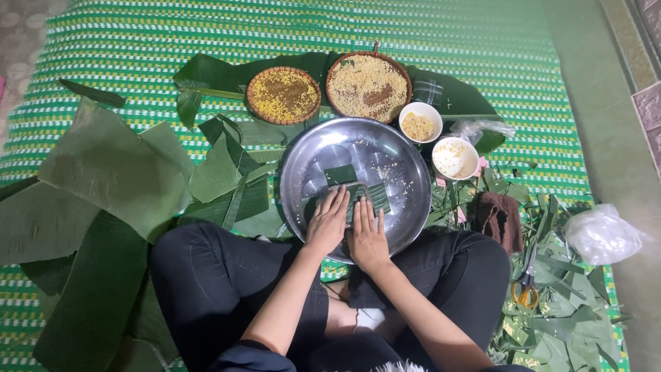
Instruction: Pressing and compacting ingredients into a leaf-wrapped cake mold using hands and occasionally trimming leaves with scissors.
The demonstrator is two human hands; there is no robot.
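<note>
Leaf parcel [352,194] under both hands' grip, in metal tray [310,155].

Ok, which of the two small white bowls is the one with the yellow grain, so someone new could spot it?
Start at the big round metal tray in front of the person. Just past its far right rim sit two white bowls. The one you want is farther from the person, beside the larger woven basket, heaped with yellow grain; the nearer bowl looks almost empty.

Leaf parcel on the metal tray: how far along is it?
Done: a folded green leaf parcel lies on the metal tray, stray grains around it. In hand: left hand and right hand press flat on it. Left: baskets of grain and cut leaves remain unused.
</note>
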